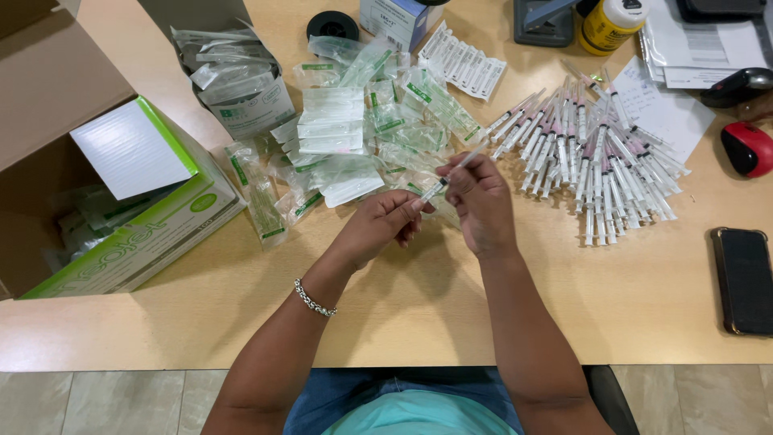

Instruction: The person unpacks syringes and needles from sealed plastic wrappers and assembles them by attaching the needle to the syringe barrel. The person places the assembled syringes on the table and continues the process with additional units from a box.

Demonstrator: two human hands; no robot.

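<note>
1. Grip: left hand (385, 221) and right hand (477, 201) are both pinching one syringe (456, 171), held just above the surface (403, 298).
2. Step, judged: joining or capping the lower end; next move needs a steady push along the barrel.
3. Axis: long axis is running diagonally, lower end toward the left hand, upper end pointing up-right at the syringe pile (592, 165).

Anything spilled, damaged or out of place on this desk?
Nothing looks damaged. Both hands, left hand and right hand, hold one syringe. The syringe pile and the wrapper heap lie loose and untidy, and the green-and-white box lies tilted, flap open.
</note>
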